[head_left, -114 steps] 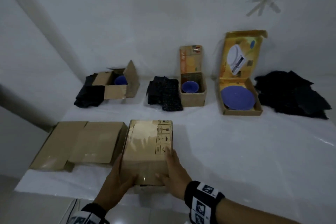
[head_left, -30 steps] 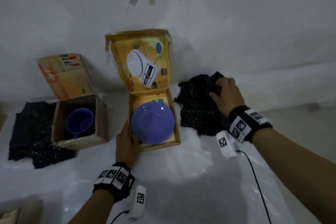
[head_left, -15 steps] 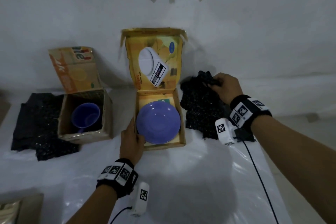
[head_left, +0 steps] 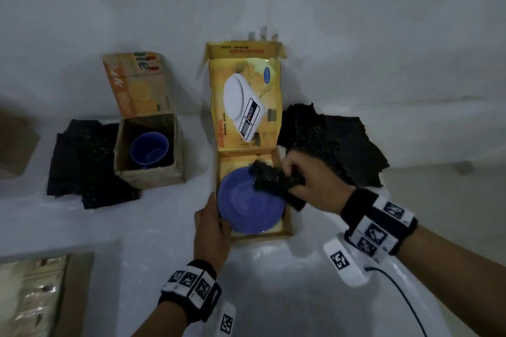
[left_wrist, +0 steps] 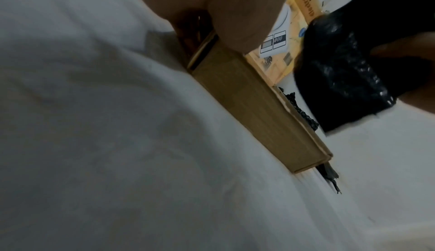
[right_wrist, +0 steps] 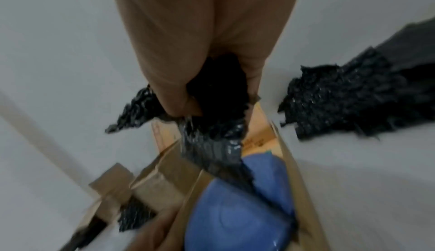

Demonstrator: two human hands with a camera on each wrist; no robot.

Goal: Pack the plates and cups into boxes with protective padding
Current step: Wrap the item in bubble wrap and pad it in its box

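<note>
A blue plate lies in the open yellow kitchen-scale box, whose lid stands against the wall. My left hand holds the box's front left corner, thumb over the rim. My right hand grips a crumpled piece of black bubble wrap just above the plate's far right part; the wrap hangs down onto the plate. A blue cup sits in an open brown box further left.
A pile of black bubble wrap lies right of the yellow box, another left of the cup box. Closed brown boxes sit at the front left. The white table ends close on the right; a cable trails from my right wrist.
My right hand has lifted a piece of wrap off the right pile and carried it left over the plate. My left hand stays on the yellow box.
</note>
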